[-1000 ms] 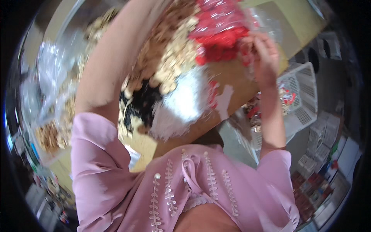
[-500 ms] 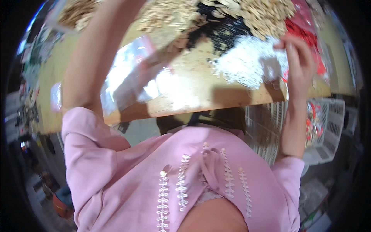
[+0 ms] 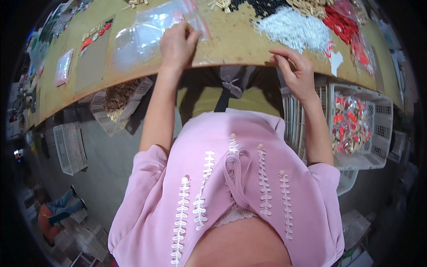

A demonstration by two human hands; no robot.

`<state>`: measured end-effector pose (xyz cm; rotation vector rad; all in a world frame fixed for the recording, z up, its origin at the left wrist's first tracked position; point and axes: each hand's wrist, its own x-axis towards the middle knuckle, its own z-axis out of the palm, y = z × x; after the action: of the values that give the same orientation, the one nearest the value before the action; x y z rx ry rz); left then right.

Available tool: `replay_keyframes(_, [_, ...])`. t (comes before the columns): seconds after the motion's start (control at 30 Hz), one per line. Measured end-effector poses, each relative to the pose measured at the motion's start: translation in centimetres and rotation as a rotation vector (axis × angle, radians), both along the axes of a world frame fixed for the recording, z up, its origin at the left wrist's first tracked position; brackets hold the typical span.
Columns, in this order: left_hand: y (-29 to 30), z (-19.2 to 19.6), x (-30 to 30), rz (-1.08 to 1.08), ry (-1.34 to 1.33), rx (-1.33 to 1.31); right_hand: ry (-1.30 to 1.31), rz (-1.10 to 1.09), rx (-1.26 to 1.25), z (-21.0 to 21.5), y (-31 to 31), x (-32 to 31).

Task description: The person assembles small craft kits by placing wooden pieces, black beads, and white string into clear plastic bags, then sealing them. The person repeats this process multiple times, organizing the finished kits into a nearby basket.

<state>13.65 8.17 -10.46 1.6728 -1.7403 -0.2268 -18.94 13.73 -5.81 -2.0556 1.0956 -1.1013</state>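
Note:
My left hand (image 3: 178, 43) is over a spread of clear zip bags (image 3: 142, 38) with red strips along their tops. Its fingers are curled down against the bags, and whatever lies between them is hidden. Near the table's front edge, my right hand (image 3: 295, 70) hovers just in front of a heap of white stringy loops (image 3: 293, 29). Thumb and forefinger come together there; anything held is too small to make out. Behind the loops lie small black pieces (image 3: 262, 6) and pale wooden pieces (image 3: 307, 6). Red pieces (image 3: 340, 23) are heaped to their right.
A grey board (image 3: 91, 66) at the left carries a row of small red and wooden parts. Beside it lies a small clear packet (image 3: 64, 67). Below the table are a crate of filled packets (image 3: 351, 120) at right and a basket of wooden pieces (image 3: 120, 100) at left.
My left arm has drawn back from the far side of the table, bringing that hand to the bags. My right hand has come off the white loops toward me. The view has shifted too.

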Motion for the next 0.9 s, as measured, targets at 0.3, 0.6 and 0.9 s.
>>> replay_keyframes(0.3, [1.1, 0.7, 1.5, -0.011, 0.293, -0.005, -0.204, -0.001, 0.316, -2.6, 4.7, -0.8])
replay_keyframes(0.6, [7.8, 6.8, -3.1, -0.383, -0.090, -0.546, -0.501, 0.068, 0.585, 2.5, 2.2, 7.2])
replay_keyframes(0.9, [9.5, 4.8, -3.0, -0.439, -0.056, -0.406, -0.399, 0.156, 0.840, 0.7, 2.7, 7.3])
